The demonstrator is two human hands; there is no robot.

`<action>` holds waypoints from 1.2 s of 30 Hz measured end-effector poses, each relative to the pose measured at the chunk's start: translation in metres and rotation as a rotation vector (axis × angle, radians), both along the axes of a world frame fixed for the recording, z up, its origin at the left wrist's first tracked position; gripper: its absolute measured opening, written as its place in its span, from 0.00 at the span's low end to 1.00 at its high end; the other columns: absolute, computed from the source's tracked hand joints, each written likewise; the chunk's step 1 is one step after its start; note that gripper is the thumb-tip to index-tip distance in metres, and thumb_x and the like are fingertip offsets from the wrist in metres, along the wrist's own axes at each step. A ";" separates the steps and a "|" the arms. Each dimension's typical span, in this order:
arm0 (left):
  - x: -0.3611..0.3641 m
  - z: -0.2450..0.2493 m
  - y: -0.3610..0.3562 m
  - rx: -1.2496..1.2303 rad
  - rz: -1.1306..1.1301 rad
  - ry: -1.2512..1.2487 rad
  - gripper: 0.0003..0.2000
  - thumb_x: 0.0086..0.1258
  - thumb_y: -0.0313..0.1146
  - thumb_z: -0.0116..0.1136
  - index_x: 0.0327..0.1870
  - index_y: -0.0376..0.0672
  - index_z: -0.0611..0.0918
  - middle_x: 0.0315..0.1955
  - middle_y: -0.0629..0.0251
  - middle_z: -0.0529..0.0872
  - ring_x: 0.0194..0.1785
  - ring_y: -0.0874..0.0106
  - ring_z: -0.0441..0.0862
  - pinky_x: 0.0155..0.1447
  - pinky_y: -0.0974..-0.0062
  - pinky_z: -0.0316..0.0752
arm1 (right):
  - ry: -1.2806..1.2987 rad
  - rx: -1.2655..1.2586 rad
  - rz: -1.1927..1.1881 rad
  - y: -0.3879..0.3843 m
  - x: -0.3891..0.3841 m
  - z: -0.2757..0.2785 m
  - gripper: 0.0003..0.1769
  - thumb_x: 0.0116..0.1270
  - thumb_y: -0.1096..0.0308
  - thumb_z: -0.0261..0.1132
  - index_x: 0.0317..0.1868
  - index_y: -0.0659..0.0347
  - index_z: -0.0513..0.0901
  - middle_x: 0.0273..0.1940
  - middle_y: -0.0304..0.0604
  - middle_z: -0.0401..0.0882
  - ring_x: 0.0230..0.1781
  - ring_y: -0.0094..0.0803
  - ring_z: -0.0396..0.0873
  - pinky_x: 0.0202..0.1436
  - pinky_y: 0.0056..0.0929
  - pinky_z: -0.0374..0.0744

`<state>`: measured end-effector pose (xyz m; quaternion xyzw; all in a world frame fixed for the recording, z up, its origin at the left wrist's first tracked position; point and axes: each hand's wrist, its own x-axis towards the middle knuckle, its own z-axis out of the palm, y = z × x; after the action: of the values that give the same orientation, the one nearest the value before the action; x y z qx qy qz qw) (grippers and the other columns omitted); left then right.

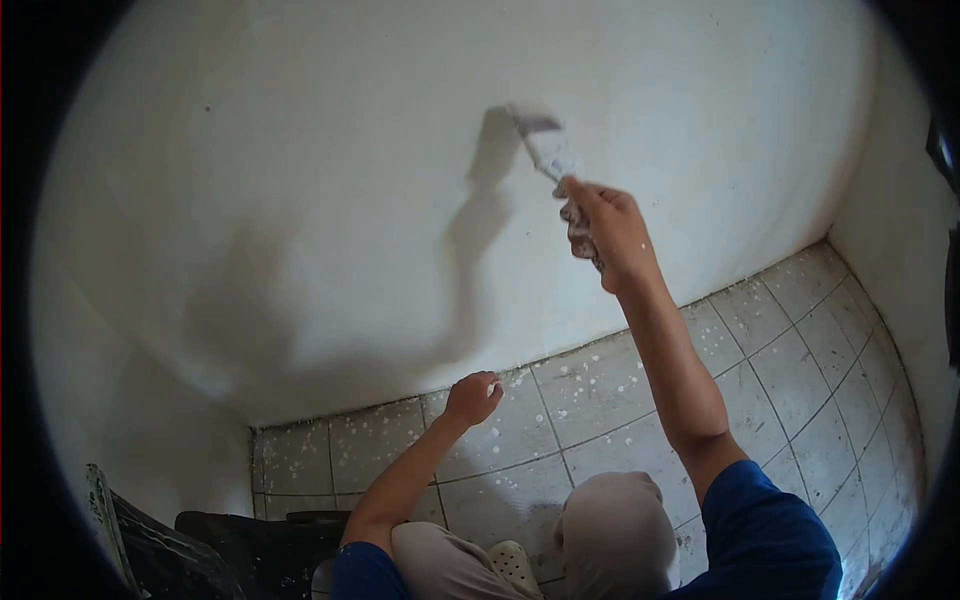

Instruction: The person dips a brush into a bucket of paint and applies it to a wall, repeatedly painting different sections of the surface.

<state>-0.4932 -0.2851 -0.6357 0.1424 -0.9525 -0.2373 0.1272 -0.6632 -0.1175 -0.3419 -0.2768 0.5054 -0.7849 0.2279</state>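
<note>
My right hand [605,230] is wrapped round the handle of a paint-spattered brush [548,150], raised at the upper middle of the head view. The bristles point up and to the left, at or close to the pale wall [350,180]; whether they touch it is unclear. Lower down, near the foot of the wall, my left hand [474,398] has its fingers curled together. Nothing can be made out in it.
Grey floor tiles [600,390] with white paint spots run along the wall's base. Dark, paint-flecked objects [250,545] stand at the lower left. My bent knees and one light perforated shoe [512,565] show at the bottom. Another wall [900,200] rises at right.
</note>
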 end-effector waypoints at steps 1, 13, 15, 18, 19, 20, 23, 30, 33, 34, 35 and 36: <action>-0.001 0.008 0.004 -0.002 -0.004 0.017 0.13 0.62 0.40 0.54 0.40 0.40 0.82 0.38 0.55 0.84 0.45 0.57 0.81 0.49 0.60 0.76 | 0.015 0.001 -0.018 0.000 0.000 0.005 0.14 0.68 0.59 0.60 0.36 0.65 0.79 0.21 0.32 0.66 0.15 0.17 0.60 0.16 0.18 0.60; 0.033 -0.023 -0.011 -0.057 0.095 -0.392 0.18 0.62 0.44 0.53 0.47 0.41 0.79 0.46 0.54 0.82 0.52 0.57 0.78 0.55 0.59 0.74 | -0.041 0.578 -0.058 -0.014 0.006 -0.207 0.14 0.66 0.63 0.60 0.23 0.60 0.75 0.18 0.35 0.68 0.14 0.22 0.63 0.17 0.24 0.63; 0.034 -0.026 -0.024 -0.059 0.124 -0.407 0.19 0.62 0.45 0.54 0.48 0.41 0.79 0.46 0.53 0.82 0.52 0.57 0.78 0.55 0.59 0.73 | -0.129 0.302 0.054 -0.029 -0.003 -0.123 0.13 0.66 0.63 0.59 0.27 0.63 0.77 0.20 0.35 0.69 0.15 0.21 0.63 0.16 0.20 0.62; 0.040 -0.039 -0.036 -0.106 0.143 -0.376 0.19 0.62 0.45 0.53 0.48 0.40 0.79 0.45 0.52 0.82 0.51 0.56 0.78 0.55 0.58 0.73 | 0.049 0.109 -0.030 -0.019 0.032 -0.007 0.15 0.68 0.62 0.59 0.31 0.67 0.77 0.20 0.33 0.67 0.15 0.19 0.62 0.15 0.21 0.62; 0.042 -0.038 -0.034 -0.116 0.147 -0.379 0.19 0.62 0.45 0.53 0.47 0.40 0.79 0.44 0.52 0.82 0.51 0.55 0.79 0.54 0.57 0.74 | 0.058 0.028 -0.006 -0.019 0.036 0.008 0.15 0.68 0.61 0.58 0.32 0.67 0.77 0.19 0.33 0.67 0.14 0.19 0.62 0.15 0.20 0.61; 0.043 -0.035 -0.034 -0.119 0.151 -0.386 0.19 0.63 0.46 0.53 0.47 0.40 0.79 0.44 0.52 0.82 0.50 0.55 0.79 0.54 0.57 0.74 | 0.061 -0.047 0.021 -0.021 0.038 0.011 0.16 0.68 0.60 0.58 0.33 0.67 0.77 0.19 0.32 0.66 0.13 0.19 0.61 0.15 0.19 0.61; 0.047 -0.026 -0.032 -0.145 0.145 -0.442 0.19 0.63 0.46 0.52 0.45 0.38 0.80 0.43 0.51 0.83 0.50 0.54 0.79 0.53 0.56 0.74 | 0.064 0.145 -0.049 -0.055 0.040 -0.074 0.15 0.69 0.60 0.57 0.32 0.66 0.77 0.20 0.34 0.68 0.13 0.20 0.64 0.15 0.21 0.64; 0.067 0.002 -0.018 -0.142 0.220 -0.563 0.18 0.63 0.46 0.52 0.44 0.40 0.81 0.41 0.52 0.83 0.49 0.56 0.80 0.54 0.58 0.74 | 0.028 0.753 -0.010 -0.059 0.061 -0.322 0.18 0.69 0.61 0.54 0.26 0.68 0.75 0.18 0.39 0.71 0.15 0.27 0.71 0.18 0.27 0.70; 0.066 0.004 -0.016 -0.148 0.231 -0.588 0.18 0.64 0.46 0.52 0.43 0.40 0.81 0.42 0.52 0.83 0.50 0.56 0.80 0.54 0.58 0.74 | 0.007 0.519 0.122 -0.079 0.059 -0.271 0.19 0.69 0.61 0.54 0.25 0.66 0.75 0.18 0.38 0.70 0.16 0.26 0.70 0.18 0.27 0.70; 0.063 0.005 -0.016 -0.148 0.236 -0.592 0.18 0.64 0.46 0.52 0.43 0.40 0.81 0.42 0.52 0.83 0.50 0.57 0.80 0.54 0.57 0.74 | 0.075 0.437 0.121 -0.082 0.068 -0.211 0.19 0.69 0.59 0.55 0.26 0.65 0.75 0.19 0.37 0.70 0.17 0.25 0.69 0.18 0.26 0.69; 0.060 0.004 -0.017 -0.135 0.230 -0.597 0.18 0.64 0.46 0.52 0.43 0.40 0.81 0.42 0.53 0.83 0.50 0.57 0.80 0.54 0.57 0.74 | 0.125 0.364 0.113 -0.083 0.079 -0.152 0.17 0.70 0.59 0.56 0.29 0.65 0.75 0.20 0.35 0.69 0.16 0.22 0.67 0.17 0.24 0.67; 0.057 0.003 -0.018 -0.121 0.224 -0.603 0.18 0.64 0.47 0.52 0.43 0.40 0.81 0.42 0.53 0.83 0.50 0.57 0.80 0.54 0.58 0.74 | 0.159 0.212 0.129 -0.085 0.084 -0.109 0.16 0.71 0.61 0.54 0.31 0.67 0.74 0.19 0.37 0.69 0.14 0.22 0.68 0.15 0.24 0.67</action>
<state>-0.4359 -0.3028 -0.6332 0.3025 -0.9380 -0.1122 -0.1269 -0.5792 -0.2023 -0.4507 -0.3443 0.5832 -0.6864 0.2648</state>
